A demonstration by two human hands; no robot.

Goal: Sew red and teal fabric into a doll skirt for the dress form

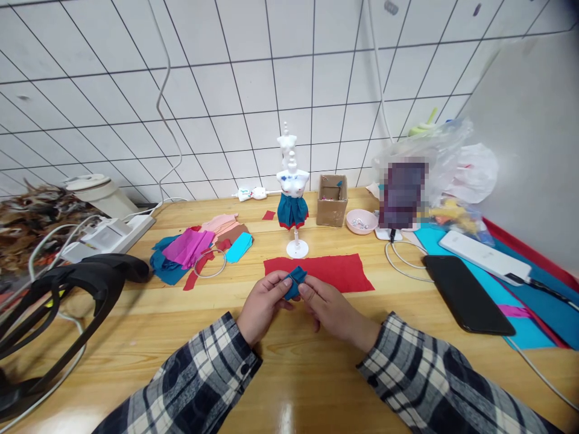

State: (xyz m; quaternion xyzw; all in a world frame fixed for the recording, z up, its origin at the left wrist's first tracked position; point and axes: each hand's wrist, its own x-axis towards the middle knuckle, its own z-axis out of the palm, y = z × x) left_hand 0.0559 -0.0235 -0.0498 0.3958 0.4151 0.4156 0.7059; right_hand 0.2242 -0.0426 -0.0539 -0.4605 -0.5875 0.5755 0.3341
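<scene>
Between my two hands is a small folded piece of teal fabric point(295, 283). My left hand point(265, 301) pinches its left side between thumb and fingers. On the other side, the thumb and fingers of my right hand point(326, 304) close on its right edge. A flat strip of red fabric point(344, 272) lies on the table just beyond my hands. Behind it stands a small white doll mannequin point(293, 184) on a round base, dressed in a teal skirt point(292, 211) with red trim. A second white mannequin point(286, 142) is partly hidden behind the first.
Fabric scraps point(187, 250) and an embroidery-like ring point(210, 263) lie left, near a black headset point(67, 313) and power strip point(113, 238). A cardboard box point(332, 205), pink bowl point(362, 222), propped phone point(402, 196), black phone point(468, 295) and white power bank point(484, 256) sit right.
</scene>
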